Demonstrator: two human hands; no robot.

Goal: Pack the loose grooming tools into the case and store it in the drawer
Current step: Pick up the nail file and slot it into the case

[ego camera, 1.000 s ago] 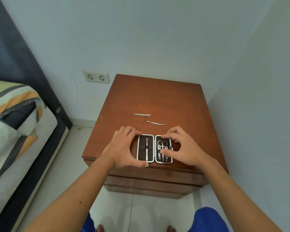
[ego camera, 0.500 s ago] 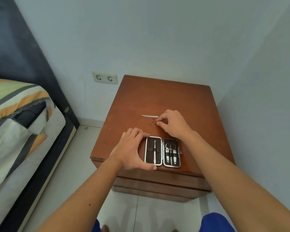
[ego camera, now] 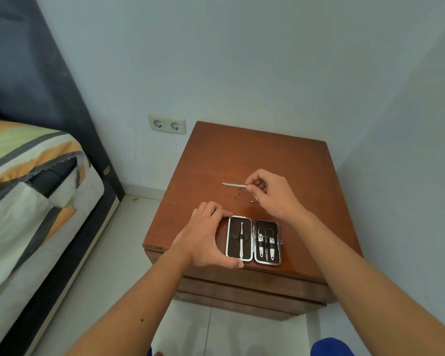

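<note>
On nightstand [ego camera: 280, 160]: one open case [ego camera: 254, 242], two loose tools [ego camera: 234, 185].

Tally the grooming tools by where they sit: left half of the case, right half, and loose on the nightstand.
Left half of the case: 1, a slim tool
Right half: 3, scissors and two small tools beside them
Loose on the nightstand: 2, a file at the right hand fingertips, and a thin tool partly hidden under that hand
Total: 6
</note>
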